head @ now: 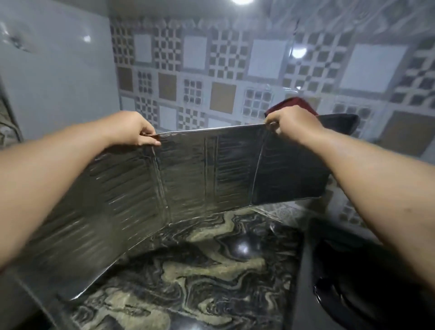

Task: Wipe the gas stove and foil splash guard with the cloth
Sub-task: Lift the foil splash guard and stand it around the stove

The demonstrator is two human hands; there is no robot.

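Head view: left hand (134,128) pinching top edge of foil guard (188,174) at left fold; right hand (292,122) pinching top edge at right fold, red cloth (289,104) bunched in same hand. Guard upright on marbled surface (188,278). Stove (353,282) at surface's right edge, blurred.

The back wall (235,77) was tiled in a patchwork of white squares, tan squares and grey-and-white checker patterns, glossy enough to carry bright reflections. A round ceiling light (242,1) glared at the top edge. On the left stood a plain pale grey panel (58,77). Below lay a polished black countertop (188,278) veined with swirling beige and cream.
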